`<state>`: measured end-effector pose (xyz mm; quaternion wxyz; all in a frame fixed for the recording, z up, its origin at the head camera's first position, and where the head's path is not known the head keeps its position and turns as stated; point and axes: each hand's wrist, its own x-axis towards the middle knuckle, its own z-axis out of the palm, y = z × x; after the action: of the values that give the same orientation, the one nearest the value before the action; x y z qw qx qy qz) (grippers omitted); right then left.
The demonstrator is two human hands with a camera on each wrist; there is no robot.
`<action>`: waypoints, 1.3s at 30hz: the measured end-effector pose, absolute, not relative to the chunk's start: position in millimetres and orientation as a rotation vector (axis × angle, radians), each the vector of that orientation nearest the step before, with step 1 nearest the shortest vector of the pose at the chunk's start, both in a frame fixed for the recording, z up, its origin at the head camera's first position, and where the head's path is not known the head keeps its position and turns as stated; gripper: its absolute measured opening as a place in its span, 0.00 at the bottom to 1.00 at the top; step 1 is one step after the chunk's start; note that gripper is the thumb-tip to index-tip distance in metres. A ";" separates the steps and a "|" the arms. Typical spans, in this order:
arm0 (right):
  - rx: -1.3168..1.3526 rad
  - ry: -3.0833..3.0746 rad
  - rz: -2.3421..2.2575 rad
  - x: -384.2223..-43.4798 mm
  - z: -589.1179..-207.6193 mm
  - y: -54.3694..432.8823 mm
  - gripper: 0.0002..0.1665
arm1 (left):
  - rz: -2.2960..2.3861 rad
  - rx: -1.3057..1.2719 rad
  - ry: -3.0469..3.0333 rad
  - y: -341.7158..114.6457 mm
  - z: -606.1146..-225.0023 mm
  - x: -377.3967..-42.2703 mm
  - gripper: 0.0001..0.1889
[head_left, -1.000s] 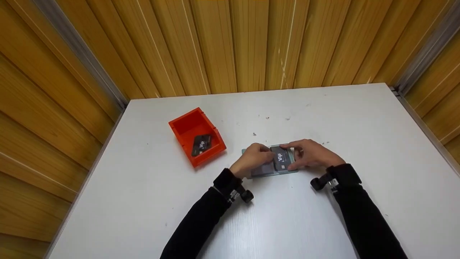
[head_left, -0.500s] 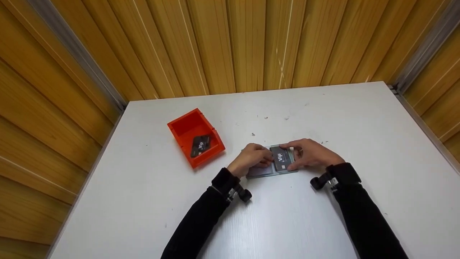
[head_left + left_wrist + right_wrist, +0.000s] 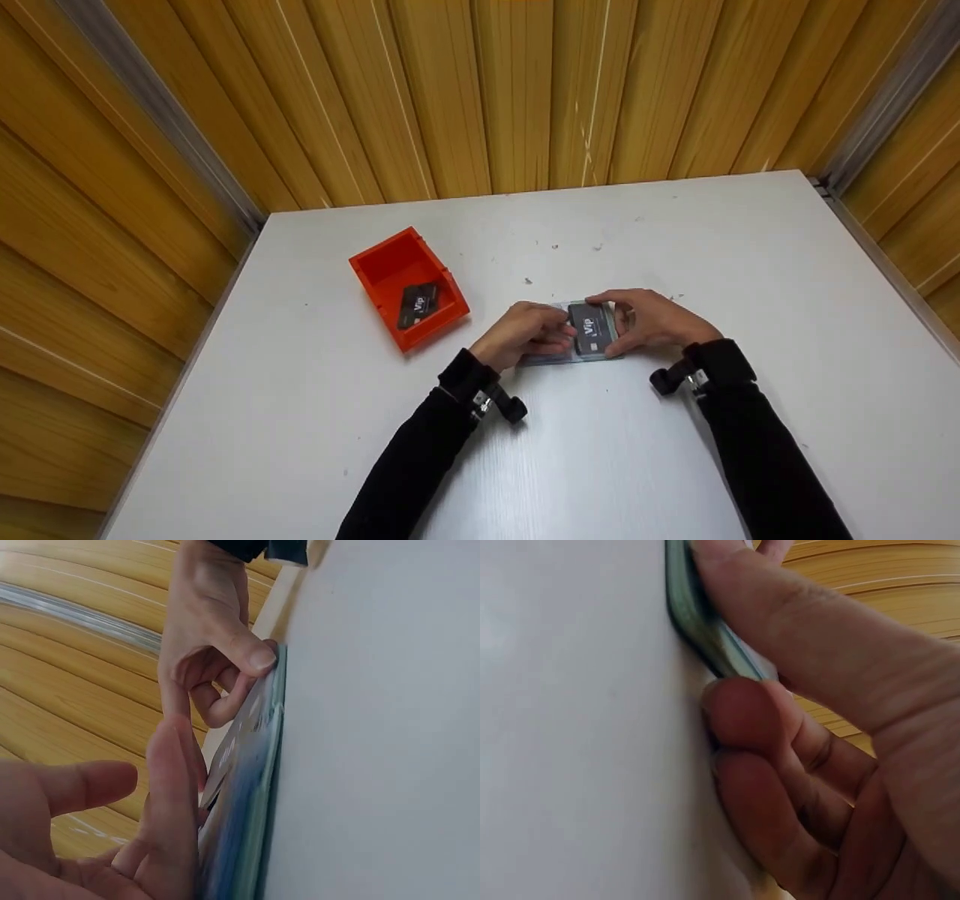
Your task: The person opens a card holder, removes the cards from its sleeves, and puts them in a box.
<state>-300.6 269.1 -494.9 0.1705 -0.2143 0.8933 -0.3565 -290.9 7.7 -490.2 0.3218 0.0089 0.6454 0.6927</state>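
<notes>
A flat card holder (image 3: 546, 359) with a pale green edge and clear pockets lies open on the white table. On its right half is a dark card (image 3: 590, 337) printed "Vip". My right hand (image 3: 649, 322) grips the holder's right end, thumb at the near edge and index fingertip at the far edge, its other fingers curled against the end. My left hand (image 3: 529, 331) is over the left half, covering much of it, fingertips close to the card's left edge. In the left wrist view, the left fingers (image 3: 169, 802) extend along the holder and the thumb stands apart.
An orange-red bin (image 3: 375, 274) stands at the left on the white table (image 3: 315, 405), with another dark "Vip" card (image 3: 418, 304) inside. Small dark specks are scattered behind the holder. Wood-patterned walls (image 3: 517, 97) close off the back and sides.
The left fingers have loosened from the card's left edge and spread. The dark card sits slightly further right. The right hand keeps its place at the right end.
</notes>
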 end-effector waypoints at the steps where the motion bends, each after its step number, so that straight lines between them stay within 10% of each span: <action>1: -0.611 2.537 -1.016 -300.8 -495.1 269.3 0.53 | 1.834 0.008 1.666 8.0 -490.3 -290.5 0.16; 39: -0.651 2.534 -1.009 -299.8 -497.0 270.7 0.51 | 1.716 0.089 1.982 23.1 -494.6 -286.4 0.06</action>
<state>-299.8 270.7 -497.0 0.1678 -0.2290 0.8908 -0.3548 -286.4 23.1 -494.6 0.2564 0.0327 0.7304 0.6322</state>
